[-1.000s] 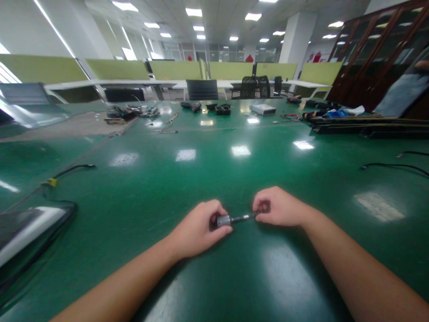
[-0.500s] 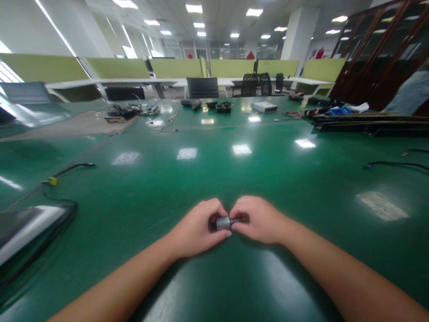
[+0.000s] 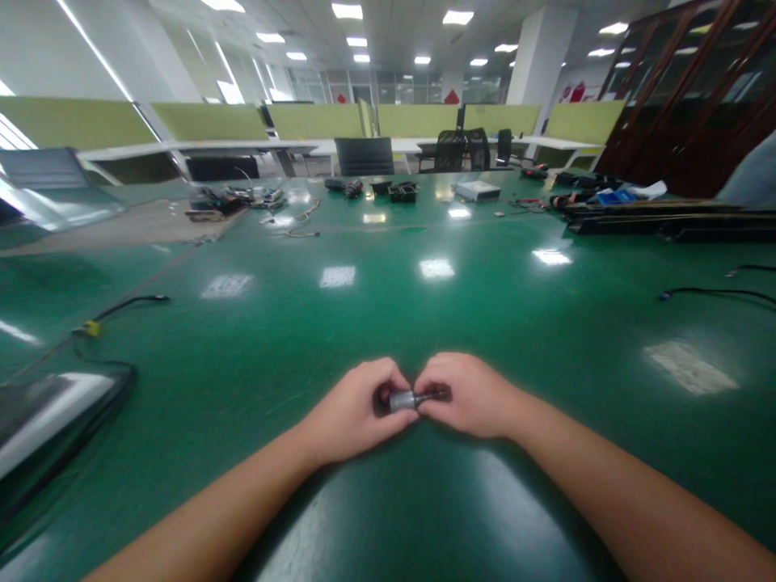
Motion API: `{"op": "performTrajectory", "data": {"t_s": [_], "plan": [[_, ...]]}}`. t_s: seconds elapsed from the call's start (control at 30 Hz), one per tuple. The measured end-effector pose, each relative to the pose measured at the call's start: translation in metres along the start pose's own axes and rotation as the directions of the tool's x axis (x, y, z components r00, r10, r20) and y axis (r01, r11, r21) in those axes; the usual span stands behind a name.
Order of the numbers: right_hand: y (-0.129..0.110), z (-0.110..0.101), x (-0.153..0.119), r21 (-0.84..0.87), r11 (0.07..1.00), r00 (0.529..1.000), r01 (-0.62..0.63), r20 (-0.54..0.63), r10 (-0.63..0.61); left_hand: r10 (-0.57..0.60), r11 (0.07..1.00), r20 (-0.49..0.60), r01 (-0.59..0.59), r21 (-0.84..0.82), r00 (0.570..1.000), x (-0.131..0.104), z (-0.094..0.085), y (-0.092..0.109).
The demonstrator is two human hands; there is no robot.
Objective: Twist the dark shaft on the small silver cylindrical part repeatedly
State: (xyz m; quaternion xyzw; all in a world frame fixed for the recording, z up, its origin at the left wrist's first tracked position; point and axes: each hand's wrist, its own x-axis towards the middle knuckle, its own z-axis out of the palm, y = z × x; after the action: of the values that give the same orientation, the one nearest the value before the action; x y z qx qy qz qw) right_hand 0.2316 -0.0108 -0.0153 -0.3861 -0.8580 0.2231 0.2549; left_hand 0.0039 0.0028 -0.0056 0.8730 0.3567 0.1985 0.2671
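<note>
My left hand (image 3: 357,412) is closed around a small silver metal cylinder (image 3: 402,400), which looks like a little motor body lying sideways between thumb and fingers. From the cylinder's right end a thin dark rod (image 3: 428,397) runs into my right hand (image 3: 466,394), whose thumb and fingertips pinch it. Whether the rod is part of the cylinder or a separate piece I cannot tell. Both hands are close together, fingertips almost touching, low over the green tabletop (image 3: 388,323). The far ends of both parts are hidden inside my fingers.
At left lie a white-edged device (image 3: 73,404) and a black cable (image 3: 130,303) with a yellow tag. Electronic parts (image 3: 234,200), a light box (image 3: 477,190) and long black strips (image 3: 655,220) line the far side. Another cable (image 3: 715,293) lies right. A person's sleeve (image 3: 752,178) shows behind.
Both hands keep their hold with hardly any movement. The view has shifted very slightly, and the person at the far right has moved further toward the picture's edge.
</note>
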Motion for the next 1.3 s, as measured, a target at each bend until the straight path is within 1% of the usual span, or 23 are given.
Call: {"op": "performTrajectory", "data": {"t_s": [0.27,0.47,0.67,0.83,1.1,1.2,1.3], "plan": [[-0.001,-0.004,-0.001,0.008,1.0,1.0,-0.006,0.013,0.006,0.002,1.0,-0.009,-0.002,-0.007,1.0,0.0,0.0,0.0],[0.001,-0.006,-0.003,0.016,1.0,1.0,-0.019,0.016,0.019,-0.007,1.0,0.005,0.007,0.021,1.0,-0.002,0.0,0.0],[0.001,-0.009,-0.004,0.017,1.0,1.0,-0.024,0.014,0.024,-0.006,1.0,0.013,0.006,0.013,1.0,-0.001,-0.002,0.001],[0.002,-0.014,-0.007,0.023,0.999,0.999,-0.047,0.015,0.047,-0.008,1.0,0.012,0.008,0.002,1.0,-0.001,-0.002,0.001],[0.003,-0.016,-0.009,-0.002,0.998,0.998,-0.062,0.022,0.062,-0.025,1.0,0.021,0.025,-0.012,0.999,-0.003,-0.002,-0.001],[0.003,-0.018,-0.011,-0.033,0.996,0.996,-0.085,0.025,0.086,-0.035,0.999,0.025,0.035,-0.007,0.999,-0.003,-0.002,-0.001],[0.004,-0.02,-0.013,-0.025,0.993,0.993,-0.113,0.034,0.114,-0.044,0.999,0.031,0.045,-0.006,0.999,-0.002,-0.003,0.0]]}}
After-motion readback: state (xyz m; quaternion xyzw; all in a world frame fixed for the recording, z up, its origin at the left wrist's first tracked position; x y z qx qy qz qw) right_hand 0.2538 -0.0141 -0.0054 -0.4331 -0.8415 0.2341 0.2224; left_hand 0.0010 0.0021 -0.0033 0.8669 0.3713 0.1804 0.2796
